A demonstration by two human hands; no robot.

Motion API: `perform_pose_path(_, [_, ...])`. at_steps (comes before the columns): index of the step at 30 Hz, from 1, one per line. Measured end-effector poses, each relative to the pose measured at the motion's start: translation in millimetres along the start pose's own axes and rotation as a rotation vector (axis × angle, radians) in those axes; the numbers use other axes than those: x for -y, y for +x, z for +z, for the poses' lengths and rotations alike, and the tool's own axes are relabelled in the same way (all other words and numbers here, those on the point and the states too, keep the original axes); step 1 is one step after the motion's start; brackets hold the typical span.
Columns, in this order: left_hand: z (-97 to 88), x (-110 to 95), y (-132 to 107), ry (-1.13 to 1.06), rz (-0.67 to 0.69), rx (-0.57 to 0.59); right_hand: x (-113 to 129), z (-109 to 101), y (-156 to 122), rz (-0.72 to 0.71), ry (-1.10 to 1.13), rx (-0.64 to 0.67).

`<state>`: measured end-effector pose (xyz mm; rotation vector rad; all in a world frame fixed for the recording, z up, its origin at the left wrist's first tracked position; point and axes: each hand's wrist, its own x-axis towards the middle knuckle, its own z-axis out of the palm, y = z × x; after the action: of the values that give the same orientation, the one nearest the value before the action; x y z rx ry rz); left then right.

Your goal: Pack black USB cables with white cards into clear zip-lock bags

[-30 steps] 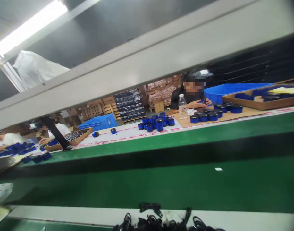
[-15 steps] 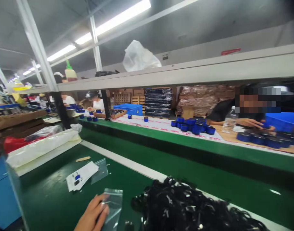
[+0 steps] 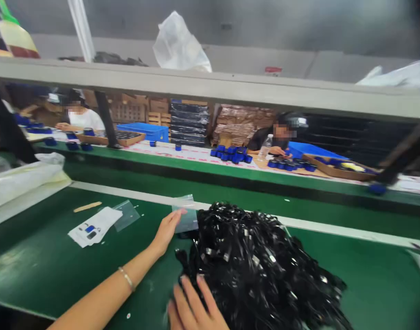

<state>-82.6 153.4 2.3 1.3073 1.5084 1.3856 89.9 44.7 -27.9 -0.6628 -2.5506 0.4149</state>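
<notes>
My left hand (image 3: 166,230) reaches forward over the green table (image 3: 38,270) and pinches a small clear zip bag (image 3: 186,215) by its near edge. The bag is held up just left of a big heap of black coiled cables (image 3: 258,266). My right hand (image 3: 192,309) shows at the bottom edge, fingers stretched out and resting against the near side of the cable heap. Nothing is visible in it.
A printed white packet (image 3: 93,227), another clear bag (image 3: 126,214) and a wooden stick (image 3: 87,206) lie on the left. White plastic bundles (image 3: 22,176) sit far left. Beyond the conveyor (image 3: 230,185), two people work among blue round tins (image 3: 232,154) and trays.
The view has swung down and left from the far bench to my own table. My left hand lifted the clear bag forward to the cable heap; my right hand came into view.
</notes>
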Motion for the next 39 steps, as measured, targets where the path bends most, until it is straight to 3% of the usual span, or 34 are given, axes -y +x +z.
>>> perform_pose_path(3, [37.1, -9, 18, 0.014, 0.021, 0.076, -19, -23, 10, -0.105, -0.377, -0.034])
perform_pose_path(7, [62.2, -15, 19, 0.123, -0.016, 0.086, -32, -30, 12, -0.222, -0.707, -0.125])
perform_pose_path(12, [78.2, -23, 13, 0.262, -0.089, 0.064, -54, -17, 5, -0.283, -0.781, -0.248])
perform_pose_path(18, [108.4, -27, 16, 0.320, -0.136, 0.052, -80, -29, -4, -0.359, -0.852, -0.607])
perform_pose_path(25, [133.3, -30, 12, 0.299, -0.165, 0.017, -103, -42, -14, -0.433, -0.853, -0.751])
perform_pose_path(28, [141.6, -29, 10, 0.257, -0.184, -0.007, -107, -48, -20, -0.438, -0.839, -0.741])
perform_pose_path(33, [132.0, -28, 23, 0.044, -0.107, -0.028, -101, -61, -32, -0.371, -0.807, -0.587])
perform_pose_path(39, [73.0, -35, 47, -0.190, -0.090, -0.068, -80, -79, -41, -0.275, -0.814, -0.248])
